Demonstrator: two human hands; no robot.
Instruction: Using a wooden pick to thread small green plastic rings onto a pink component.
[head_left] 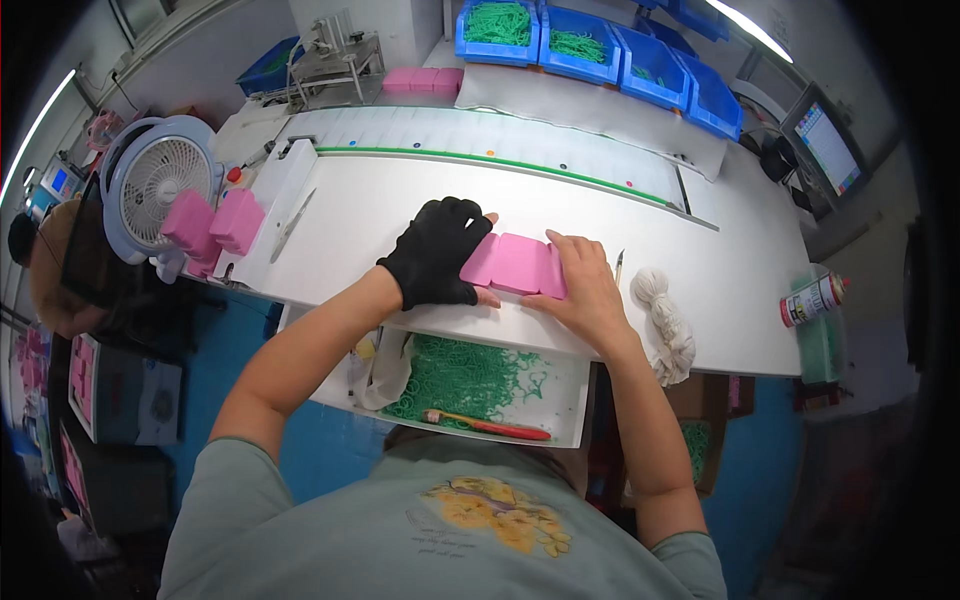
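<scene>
White worktable (pixel 420 200) filled the middle of the scene, with blue bins (pixel 600 45) of green pieces at its far side. Near the table's front edge lay a pink case (pixel 515 264). Left hand (pixel 437 253), in a black fingerless glove, pressed flat on its left end; the bare right hand (pixel 585 285) gripped its right end. A white cord bundle (pixel 668 322) lay just right.

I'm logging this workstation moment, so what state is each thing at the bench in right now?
Left hand: in a black fingerless glove, resting on the pink case's left end.
Right hand: bare, pressed on the case's right end.
Pink case: flat on the white table, closed.
Drawer: pulled out, holding green rings.
Brush: lying in the drawer.
White cord bundle: knotted, lying on the table.
Spray can: on its side.
Monitor: lit.
</scene>
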